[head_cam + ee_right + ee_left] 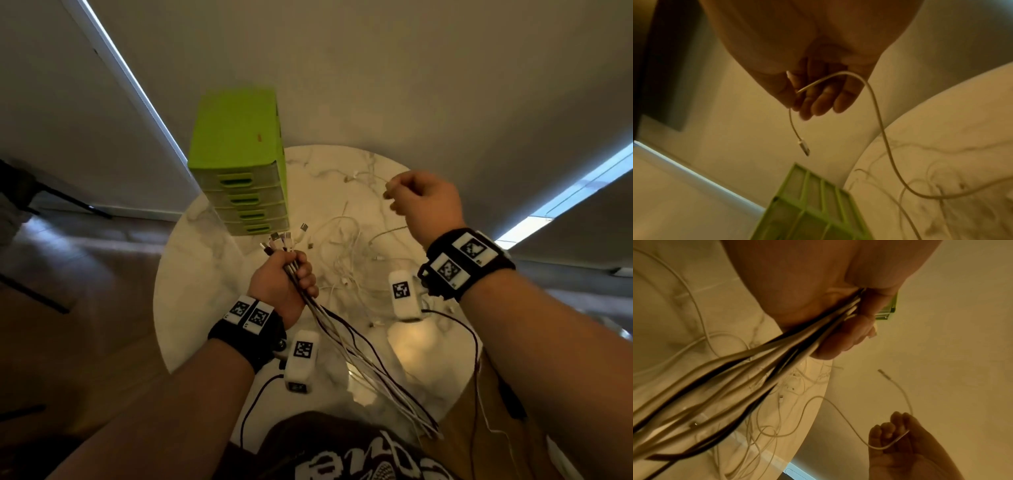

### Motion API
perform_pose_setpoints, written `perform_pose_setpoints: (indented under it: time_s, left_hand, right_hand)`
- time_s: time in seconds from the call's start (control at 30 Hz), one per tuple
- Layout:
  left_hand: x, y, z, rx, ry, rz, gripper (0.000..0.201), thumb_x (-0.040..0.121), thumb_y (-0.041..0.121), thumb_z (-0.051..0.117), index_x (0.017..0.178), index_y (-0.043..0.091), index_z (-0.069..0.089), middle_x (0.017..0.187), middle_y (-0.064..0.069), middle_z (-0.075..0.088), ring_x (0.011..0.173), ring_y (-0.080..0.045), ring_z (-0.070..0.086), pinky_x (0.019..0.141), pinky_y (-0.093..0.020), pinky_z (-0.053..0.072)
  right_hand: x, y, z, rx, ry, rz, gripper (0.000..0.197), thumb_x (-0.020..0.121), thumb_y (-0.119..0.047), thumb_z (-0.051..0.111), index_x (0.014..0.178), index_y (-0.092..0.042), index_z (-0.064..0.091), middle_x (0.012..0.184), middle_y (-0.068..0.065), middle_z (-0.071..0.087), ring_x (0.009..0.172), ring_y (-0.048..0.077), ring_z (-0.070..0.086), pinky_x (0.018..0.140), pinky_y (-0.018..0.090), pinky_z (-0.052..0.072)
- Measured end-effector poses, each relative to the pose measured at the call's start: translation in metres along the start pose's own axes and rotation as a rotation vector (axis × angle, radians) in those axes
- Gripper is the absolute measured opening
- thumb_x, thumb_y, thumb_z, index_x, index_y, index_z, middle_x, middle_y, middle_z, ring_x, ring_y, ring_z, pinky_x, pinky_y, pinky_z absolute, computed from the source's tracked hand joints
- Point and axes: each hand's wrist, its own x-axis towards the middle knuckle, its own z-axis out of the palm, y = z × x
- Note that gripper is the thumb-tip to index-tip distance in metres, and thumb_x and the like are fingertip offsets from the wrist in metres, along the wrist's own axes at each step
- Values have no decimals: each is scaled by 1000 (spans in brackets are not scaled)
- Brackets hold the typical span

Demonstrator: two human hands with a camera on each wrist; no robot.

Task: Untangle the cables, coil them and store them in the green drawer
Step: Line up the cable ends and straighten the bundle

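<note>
My left hand [286,284] was clenched round a bundle of cables [346,339], plugs fanned toward the green drawer unit [236,164], tails running back over the counter [205,274] edge toward me. My right hand [424,202] pinched one white cable [875,104] near its plug, raised to the right of the bundle; its length trailed down into the loose tangle [346,260] lying between my hands. I judged that plug had to travel left to join the bundle. All four drawers looked closed, contents hidden
</note>
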Motion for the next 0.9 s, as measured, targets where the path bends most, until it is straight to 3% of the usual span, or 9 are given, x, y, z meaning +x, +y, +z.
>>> perform_pose_setpoints:
  time_s: [0.1, 0.23, 0.37, 0.53, 0.63, 0.7, 0.77, 0.83, 0.9]
  left_hand:
    - [-3, -6, 12, -59, -5, 36, 21, 96, 18, 37, 82, 14, 52, 64, 0, 44, 47, -14, 32, 48, -27, 36]
    - [-9, -16, 31, -133, -34, 80, 22, 100, 16, 38, 89, 13, 56, 83, -5, 65, 43, -12, 30, 50, -27, 38]
    - [-17, -30, 46, -74, -44, 129, 24, 104, 23, 40, 98, 11, 60, 95, -8, 71, 46, -13, 33, 51, -27, 32]
    - [-20, -54, 63, 40, 11, 231, 23, 108, 25, 39, 92, 16, 54, 70, 2, 50, 48, -11, 30, 46, -24, 28]
    - [-24, -67, 72, 125, 18, 271, 23, 109, 24, 41, 91, 15, 53, 64, 3, 46, 47, -10, 29, 45, -23, 27]
    - [-27, -75, 77, 174, 0, 286, 24, 108, 24, 41, 91, 14, 54, 64, 3, 46, 47, -9, 29, 45, -24, 25]
    - [-30, -79, 82, 233, -25, 303, 24, 108, 24, 41, 92, 13, 56, 64, 2, 46, 47, -9, 29, 46, -24, 25]
    - [-32, -81, 85, 285, -47, 312, 22, 108, 24, 41, 100, 11, 57, 65, 2, 47, 49, -10, 30, 48, -26, 25]
    - [-34, -82, 87, 313, -63, 316, 20, 109, 22, 40, 110, 10, 56, 65, 1, 49, 51, -11, 30, 51, -28, 25]
  right_hand:
    - [-32, -11, 1, 126, -277, -39, 4, 96, -8, 64, 97, -10, 68, 77, 7, 75, 61, 17, 61, 62, 30, 54]
    - [-67, 5, 3, -125, -526, -46, 2, 96, -19, 67, 94, -20, 66, 73, 3, 75, 54, 14, 59, 58, 33, 52]
    - [-85, 27, -3, -372, -530, -131, 8, 95, -35, 66, 89, -30, 62, 65, -7, 71, 56, 2, 60, 61, 25, 45]
    - [-90, 42, -24, -396, -647, -174, 12, 89, -41, 69, 89, -29, 66, 75, -8, 70, 69, 8, 65, 71, 35, 55]
    - [-82, 44, -33, -269, -532, -171, 19, 92, -45, 68, 107, -34, 70, 92, -13, 69, 81, 6, 64, 77, 30, 53]
    - [-73, 38, -36, -167, -439, -168, 36, 96, -42, 64, 131, -35, 62, 107, -16, 69, 96, 2, 64, 87, 22, 50]
    - [-64, 30, -34, -115, -452, -166, 49, 99, -39, 61, 147, -33, 50, 125, -18, 67, 111, -5, 60, 95, 11, 42]
    - [-58, 23, -32, -113, -513, -168, 48, 100, -34, 61, 147, -31, 52, 130, -16, 66, 114, -7, 59, 100, 13, 40]
    - [-57, 21, -30, -132, -520, -184, 41, 99, -29, 62, 140, -33, 59, 118, -17, 69, 101, -9, 64, 98, 16, 44]
